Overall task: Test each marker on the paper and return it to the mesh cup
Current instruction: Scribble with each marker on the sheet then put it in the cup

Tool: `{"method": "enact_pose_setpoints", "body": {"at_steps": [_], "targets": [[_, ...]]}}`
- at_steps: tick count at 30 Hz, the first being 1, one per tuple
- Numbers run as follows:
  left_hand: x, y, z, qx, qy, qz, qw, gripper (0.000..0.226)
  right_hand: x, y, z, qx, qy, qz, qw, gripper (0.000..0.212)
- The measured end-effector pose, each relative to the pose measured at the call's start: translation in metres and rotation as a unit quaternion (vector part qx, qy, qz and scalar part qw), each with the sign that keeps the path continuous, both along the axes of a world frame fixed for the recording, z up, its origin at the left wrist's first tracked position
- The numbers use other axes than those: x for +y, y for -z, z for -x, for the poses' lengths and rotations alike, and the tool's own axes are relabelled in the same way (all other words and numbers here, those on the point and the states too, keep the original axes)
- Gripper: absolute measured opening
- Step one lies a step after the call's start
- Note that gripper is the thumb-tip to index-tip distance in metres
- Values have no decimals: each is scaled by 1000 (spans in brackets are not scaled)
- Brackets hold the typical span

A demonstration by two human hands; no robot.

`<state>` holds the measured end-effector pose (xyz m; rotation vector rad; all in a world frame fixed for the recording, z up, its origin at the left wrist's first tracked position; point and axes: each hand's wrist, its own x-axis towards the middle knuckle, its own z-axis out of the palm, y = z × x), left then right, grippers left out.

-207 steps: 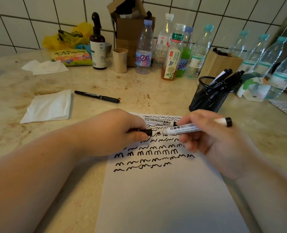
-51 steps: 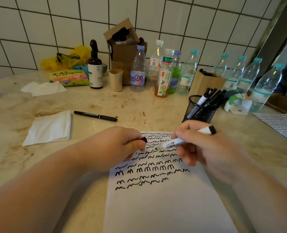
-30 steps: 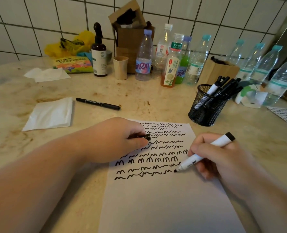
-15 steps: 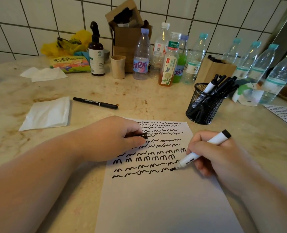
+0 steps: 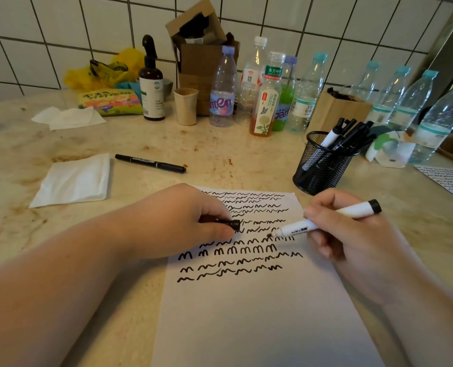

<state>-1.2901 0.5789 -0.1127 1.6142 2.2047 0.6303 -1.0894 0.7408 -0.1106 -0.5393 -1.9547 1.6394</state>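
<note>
A white sheet of paper point(image 5: 246, 313) lies on the counter, its upper half filled with rows of black squiggles. My right hand point(image 5: 344, 242) grips a white marker point(image 5: 299, 229) with a black end, its uncapped tip pointing left just above the squiggles. My left hand point(image 5: 177, 223) rests on the paper's left edge and pinches the black cap point(image 5: 232, 224). The tip and the cap are a short gap apart. The black mesh cup point(image 5: 318, 168), holding several markers, stands past the paper's far right corner.
A loose black marker point(image 5: 150, 162) lies on the counter at the far left, beside a white napkin point(image 5: 74, 180). Several bottles point(image 5: 222, 88), a cardboard box point(image 5: 201, 62) and a small cup point(image 5: 185, 105) line the tiled wall. Another written sheet point(image 5: 450, 181) lies at right.
My right hand lifted the marker tip off the end of the lower squiggle row and swung it up and left toward the cap in my left hand. My left hand stayed put.
</note>
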Motion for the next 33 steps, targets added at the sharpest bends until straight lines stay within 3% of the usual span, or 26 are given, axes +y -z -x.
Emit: {"method": "enact_pose_setpoints", "body": {"at_steps": [6,9,14,18,28,33], "targets": [[2,-2,-2,12,1,-6,1000,20,-1,1,0,62,-66,72,993,21],[2,-2,-3,9,10,-12,1000,17,-3,1,1,50,-60,58,995,24],[2,-3,-5,10,17,-18,1000,17,-4,3,2,26,-69,24,997,8],[3,-3,-7,8,10,-28,1000,14,-5,6,3,17,-70,22,997,25],[2,-2,-16,72,11,6,997,18,-7,11,6,18,-118,18,993,13],[1,-4,-19,62,28,32,997,19,-4,13,3,0,-147,38,988,2]]}}
